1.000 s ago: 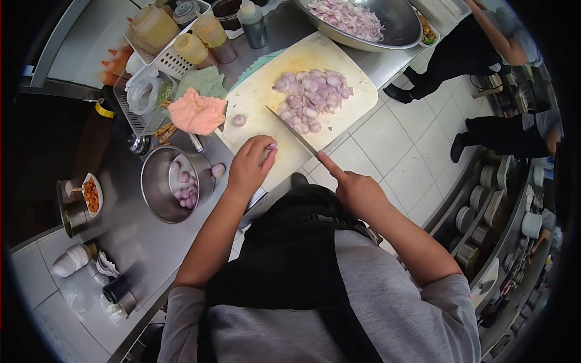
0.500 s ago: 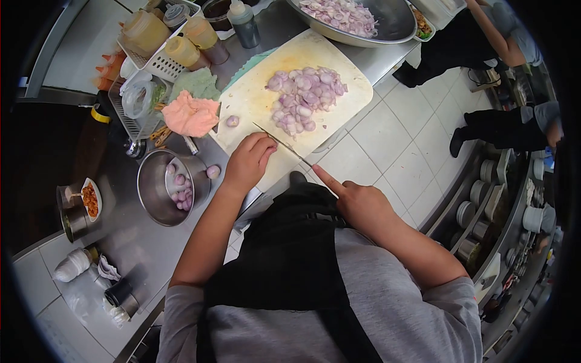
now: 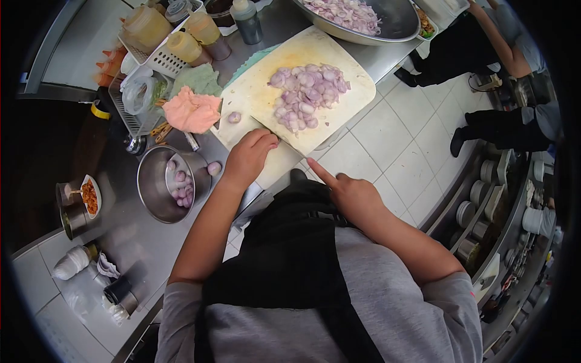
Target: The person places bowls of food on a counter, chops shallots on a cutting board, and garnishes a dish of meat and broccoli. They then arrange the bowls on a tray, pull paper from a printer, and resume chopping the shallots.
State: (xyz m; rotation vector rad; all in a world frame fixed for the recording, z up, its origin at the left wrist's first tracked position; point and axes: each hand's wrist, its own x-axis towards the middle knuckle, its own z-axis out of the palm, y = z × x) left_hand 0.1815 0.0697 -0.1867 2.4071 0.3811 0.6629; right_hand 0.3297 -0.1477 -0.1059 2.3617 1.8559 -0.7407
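My right hand [image 3: 357, 196] grips a knife, its index finger stretched along the top of the blade [image 3: 281, 137]. The blade slants across the near part of a white cutting board [image 3: 357, 91]. Just beside it, the fingers of my left hand [image 3: 249, 158] are curled down against the board; whatever they hold is hidden. Beyond the blade lies a heap of sliced shallots [image 3: 308, 91]. One whole peeled shallot [image 3: 235, 117] rests on the board's left side.
Left of my arm, a steel pot [image 3: 145, 202] contains several peeled shallots, with another shallot [image 3: 213, 168] beside it. A large metal bowl [image 3: 393, 27] of slices stands behind the board. Cloths [image 3: 192, 110] and sauce bottles [image 3: 247, 23] line the back left. Two people stand at right.
My right hand and the knife have shifted a little forward and left. My left hand stays in nearly the same place, fingers still curled.
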